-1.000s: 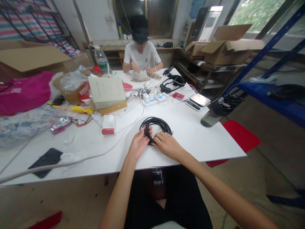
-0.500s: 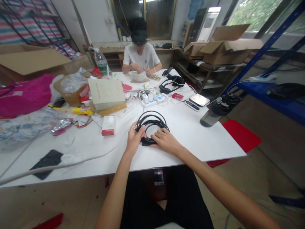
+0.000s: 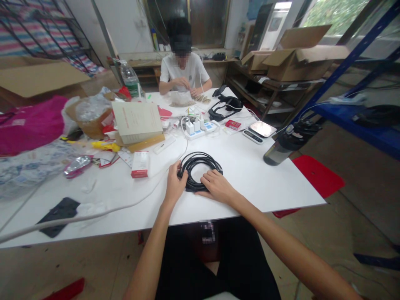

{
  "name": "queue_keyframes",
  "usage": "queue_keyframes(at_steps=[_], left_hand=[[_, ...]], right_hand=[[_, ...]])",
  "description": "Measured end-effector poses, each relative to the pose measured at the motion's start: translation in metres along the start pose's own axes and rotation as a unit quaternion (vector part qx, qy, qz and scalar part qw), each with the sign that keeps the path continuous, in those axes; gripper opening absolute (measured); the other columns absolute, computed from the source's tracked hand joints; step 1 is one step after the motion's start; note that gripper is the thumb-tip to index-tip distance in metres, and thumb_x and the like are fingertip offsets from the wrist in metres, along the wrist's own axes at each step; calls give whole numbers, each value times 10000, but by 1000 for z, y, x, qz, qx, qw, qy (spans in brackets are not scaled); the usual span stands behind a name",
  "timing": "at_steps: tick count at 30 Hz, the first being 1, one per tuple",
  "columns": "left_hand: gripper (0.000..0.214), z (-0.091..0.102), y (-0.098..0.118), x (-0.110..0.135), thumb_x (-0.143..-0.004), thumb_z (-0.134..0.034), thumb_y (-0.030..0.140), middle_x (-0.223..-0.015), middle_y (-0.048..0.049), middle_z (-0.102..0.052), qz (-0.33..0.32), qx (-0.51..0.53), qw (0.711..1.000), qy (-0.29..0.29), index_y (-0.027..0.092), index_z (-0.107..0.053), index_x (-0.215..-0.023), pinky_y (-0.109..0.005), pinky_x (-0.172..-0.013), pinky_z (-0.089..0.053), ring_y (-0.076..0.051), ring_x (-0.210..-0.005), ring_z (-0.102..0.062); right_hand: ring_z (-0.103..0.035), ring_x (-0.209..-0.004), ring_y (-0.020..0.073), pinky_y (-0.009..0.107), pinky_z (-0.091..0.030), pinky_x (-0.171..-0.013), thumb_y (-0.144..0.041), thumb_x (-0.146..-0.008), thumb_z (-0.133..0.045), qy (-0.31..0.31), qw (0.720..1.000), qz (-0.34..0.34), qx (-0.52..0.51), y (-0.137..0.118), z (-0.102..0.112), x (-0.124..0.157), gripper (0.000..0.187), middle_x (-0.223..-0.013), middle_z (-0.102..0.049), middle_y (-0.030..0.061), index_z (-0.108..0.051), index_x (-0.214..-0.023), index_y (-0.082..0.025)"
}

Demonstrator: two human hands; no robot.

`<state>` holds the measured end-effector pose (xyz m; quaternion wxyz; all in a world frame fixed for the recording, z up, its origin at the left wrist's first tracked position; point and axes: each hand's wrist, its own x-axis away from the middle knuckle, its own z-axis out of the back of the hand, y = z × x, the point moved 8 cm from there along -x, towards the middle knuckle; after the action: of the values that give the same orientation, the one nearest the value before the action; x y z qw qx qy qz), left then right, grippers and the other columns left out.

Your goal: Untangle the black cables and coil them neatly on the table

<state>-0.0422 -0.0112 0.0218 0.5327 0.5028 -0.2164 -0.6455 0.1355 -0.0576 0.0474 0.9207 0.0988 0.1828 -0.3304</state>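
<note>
Here's the round, black cable coil, left hand (image 3: 177,179) grasping its left rim, right hand (image 3: 216,186) its near-right.

power strip (image 3: 196,134) | red-white box (image 3: 140,165) | dark slab (image 3: 64,208), possibly a phone

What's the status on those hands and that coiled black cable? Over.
Left hand holding left side of coiled black cable. Right hand holding near right side. Nearby: long white cord, left of coil.
</note>
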Motion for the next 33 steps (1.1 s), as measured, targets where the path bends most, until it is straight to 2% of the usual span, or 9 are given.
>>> queue_keyframes(at_steps=[6, 11, 14, 16, 22, 24, 27, 29, 33], left_hand=[[521, -28, 12, 8, -1040, -547, 307, -1447, -172, -630, 7, 9, 998, -63, 184, -503, -1545, -498, -1206, -459, -297, -1366, -608], [576, -61, 23, 4, -1020, -631, 392, -1462, -179, -629, 14, 34, 995, -91, 188, -492, -1540, -506, -1191, -477, -309, -1349, -626], [639, -78, 26, -9, -985, -698, 424, -1467, -190, -620, 13, 62, 992, -110, 188, -484, -1538, -509, -1163, -497, -317, -1325, -638], [667, -86, 26, -20, -965, -734, 458, -1434, -193, -636, 17, 88, 988, -123, 181, -500, -1525, -496, -1121, -524, -316, -1283, -658], [507, -91, 10, -63, -942, -757, 567, -1327, -161, -720, 34, 174, 975, -136, 178, -717, -1265, -449, -1106, -508, -288, -1221, -684], [530, -90, -2, -77, -912, -769, 627, -1271, -161, -750, 79, 244, 957, -136, 164, -758, -1169, -444, -1122, -497, -277, -1198, -698], [591, -87, -23, -89, -837, -814, 683, -1119, -155, -784, 179, 388, 896, -118, 137, -782, -1062, -421, -1079, -527, -251, -1093, -733], [581, -82, -32, -93, -790, -870, 644, -1018, -128, -785, 218, 443, 864, -97, 127, -790, -1044, -381, -1005, -556, -217, -991, -740], [528, -74, -35, -96, -715, -949, 531, -909, -84, -757, 227, 457, 857, -78, 119, -804, -1012, -317, -884, -562, -169, -872, -710]], right_hand=[[-533, -832, 235, 373, -373, -824, -643, -1034, -585, 10, 999, 18, -34, 15, 7, 24, 477, -864, -642, 63, -622, -897, -188], [-520, -792, 222, 369, -386, -813, -686, -995, -621, 7, 997, 2, -71, 56, 11, 43, 508, -800, -622, 51, -605, -844, -202], [-521, -802, 224, 381, -394, -829, -748, -961, -619, 3, 993, -17, -116, 82, 12, 48, 557, -791, -603, 47, -578, -833, -207], [-534, -845, 231, 400, -402, -871, -743, -985, -575, 17, 986, -55, -158, 99, 13, 49, 549, -841, -615, 53, -574, -874, -205], [-547, -1103, 301, 485, -418, -1011, -546, -1049, -532, 99, 960, -175, -193, 125, 24, 54, 355, -1141, -664, 126, -601, -1122, -205], [-549, -1115, 301, 484, -435, -1018, -505, -1055, -522, 129, 946, -209, -210, 131, 27, 57, 315, -1147, -659, 125, -608, -1135, -213], [-575, -1046, 268, 436, -456, -959, -497, -1084, -475, 179, 910, -278, -248, 146, 28, 63, 314, -1076, -661, 99, -620, -1090, -219], [-584, -957, 232, 387, -458, -886, -532, -1084, -486, 209, 876, -336, -275, 159, 25, 71, 343, -1000, -660, 67, -624, -1037, -221], [-514, -770, 159, 305, -422, -737, -619, -1012, -618, 275, 803, -436, -299, 182, 17, 90, 416, -827, -590, -3, -605, -898, -219]])
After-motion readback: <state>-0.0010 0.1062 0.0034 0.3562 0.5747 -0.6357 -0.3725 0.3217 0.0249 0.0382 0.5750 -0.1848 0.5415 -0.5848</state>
